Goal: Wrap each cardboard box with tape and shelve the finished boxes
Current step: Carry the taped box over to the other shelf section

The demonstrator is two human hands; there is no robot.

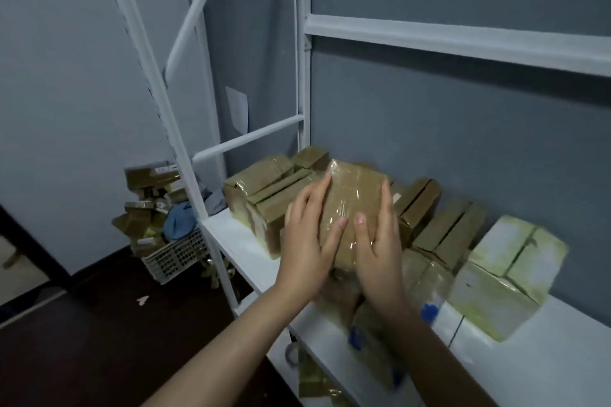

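Head view: The person holds a tape-wrapped cardboard box point(355, 195) between both hands, lifted above the shelf board point(238, 241) toward its left end and roughly midway between front edge and back edge. Glossy film over the brown card suggests this box is finished and is being carried in to join the others.

The left hand point(307, 241) lies flat along the box's left side and the right hand point(377, 241) along its right. The fingers of both hands are nearly straight and both thumbs are laid on the near face, so the box seems clamped by inward pressure, not by curled fingers.

Wrapped boxes point(261, 205) crowd the left end, and more boxes point(439, 225) line the back edge, which probably explains the high, two-handed carry over them.
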